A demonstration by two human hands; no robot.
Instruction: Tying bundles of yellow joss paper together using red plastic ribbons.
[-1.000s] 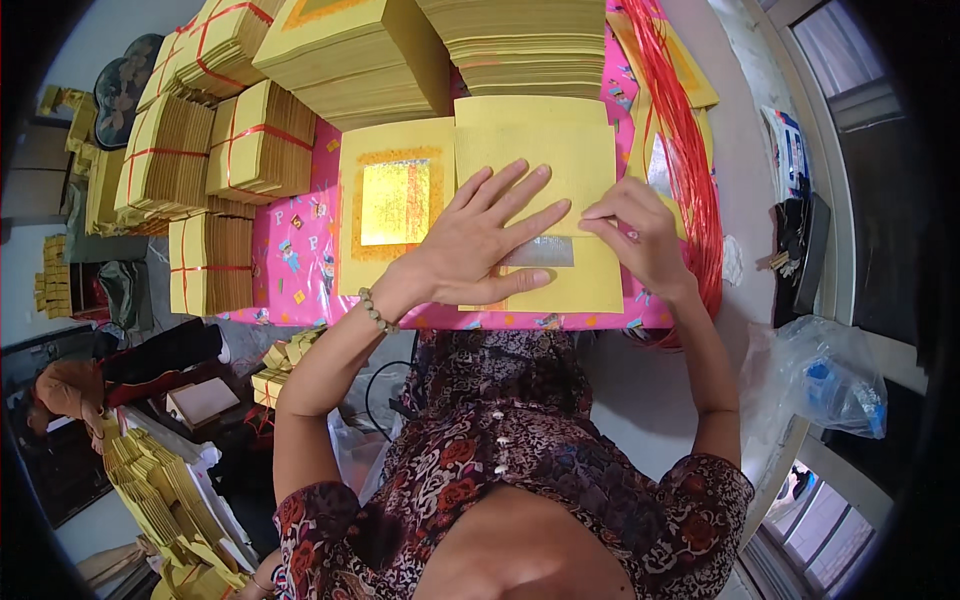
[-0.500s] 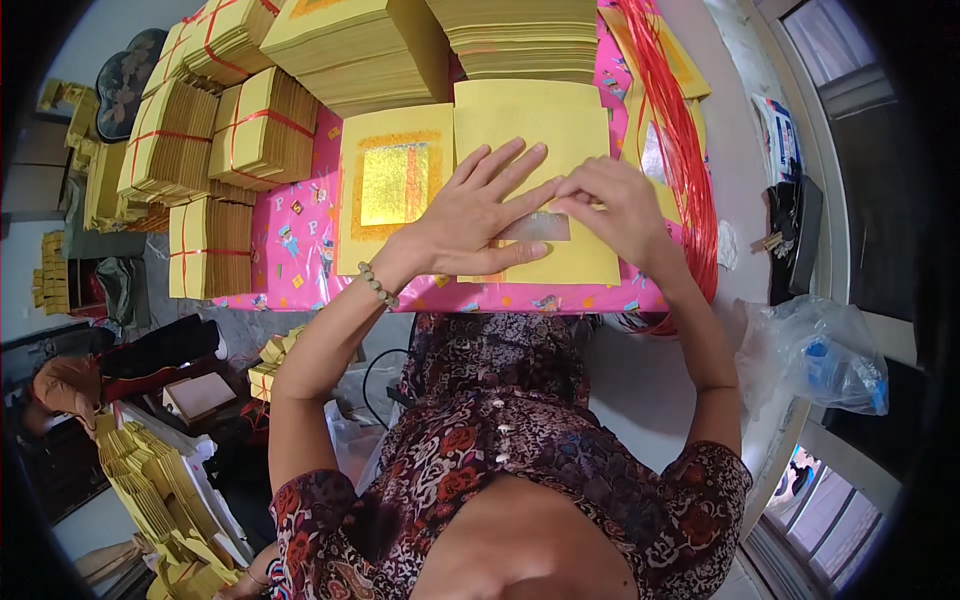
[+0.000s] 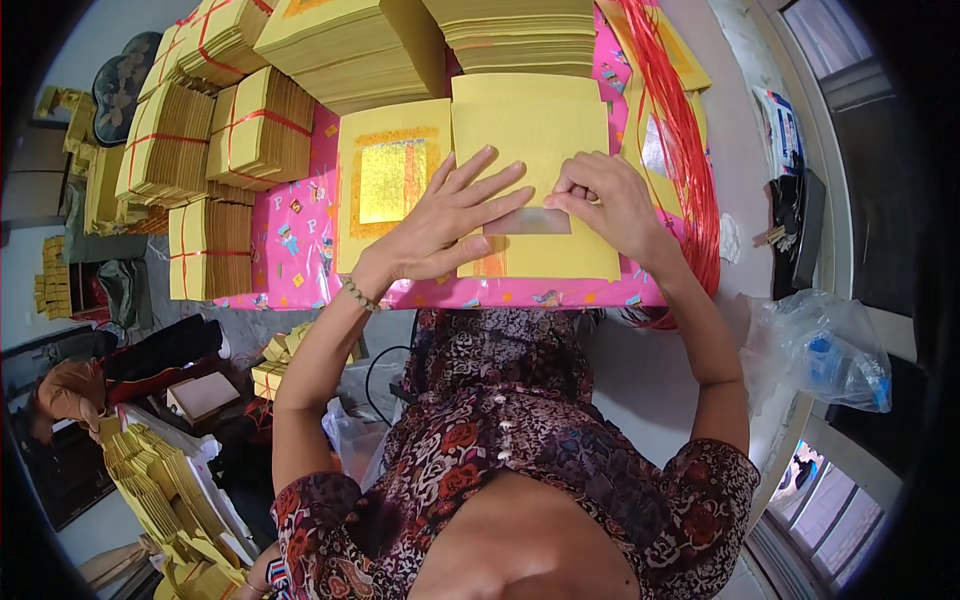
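A yellow paper sheet (image 3: 535,130) lies in front of me at the table's near edge, with a silver-grey foil strip (image 3: 518,221) showing on its lower half. My left hand (image 3: 450,220) is open, palm down and fingers spread, across the sheet's left edge. Its fingertips reach the strip's left end. At the strip's upper right, my right hand (image 3: 605,200) is closed in a pinch with fingers curled. Whatever is between its fingertips is hidden. Left of the sheet lies yellow paper with a gold foil square (image 3: 390,182) and orange border, partly under my left hand.
Tall stacks of yellow paper (image 3: 350,60) stand at the back, and red-tied bundles (image 3: 260,128) at the left. Red string (image 3: 690,170) hangs along the right side of the pink patterned tablecloth (image 3: 290,225). A clear plastic bag (image 3: 825,350) is at the right.
My left hand has slid left and drawn its fingers back, uncovering more of the foil strip. My right hand stays pinched near the strip, slightly apart from the left fingers now.
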